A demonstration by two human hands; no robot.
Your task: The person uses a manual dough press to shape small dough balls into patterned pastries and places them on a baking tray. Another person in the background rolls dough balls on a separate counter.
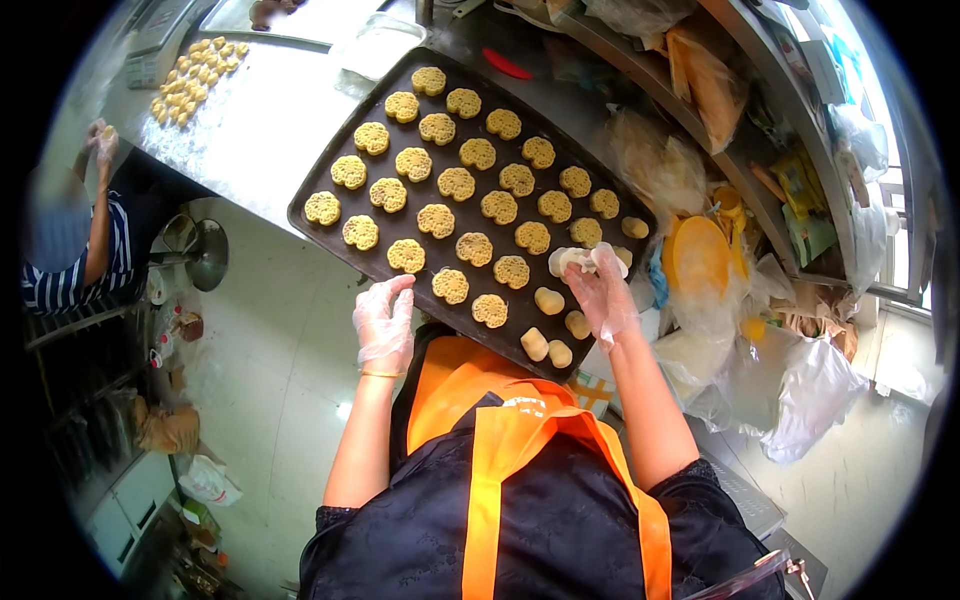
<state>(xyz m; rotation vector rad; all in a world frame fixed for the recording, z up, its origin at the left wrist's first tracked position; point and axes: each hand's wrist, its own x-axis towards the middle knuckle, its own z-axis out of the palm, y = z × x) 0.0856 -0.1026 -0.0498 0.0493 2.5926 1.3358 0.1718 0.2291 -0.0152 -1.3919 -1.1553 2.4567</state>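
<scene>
A dark baking tray [450, 225] lies slanted before me, carrying rows of pale yellow pastries [456, 184] with a stamped, lobed pattern. At its right end sit several smooth, unstamped dough pieces [550, 301]. My right hand [606, 296], in a clear plastic glove, grips a white plastic pastry mould [568, 259] over that end of the tray. The hand partly hides the mould and the dough around it. My left hand [384, 319], also gloved, hovers by the tray's near edge with thumb and fingers apart and nothing visible in it.
Small dough balls [196, 79] rest on the floured worktop [277, 112] at upper left. Behind the tray stands a translucent container [381, 46] near a red scraper-like piece [506, 64]. Shelving and plastic bags [652, 154] crowd the right. Another person [82, 232] works at far left.
</scene>
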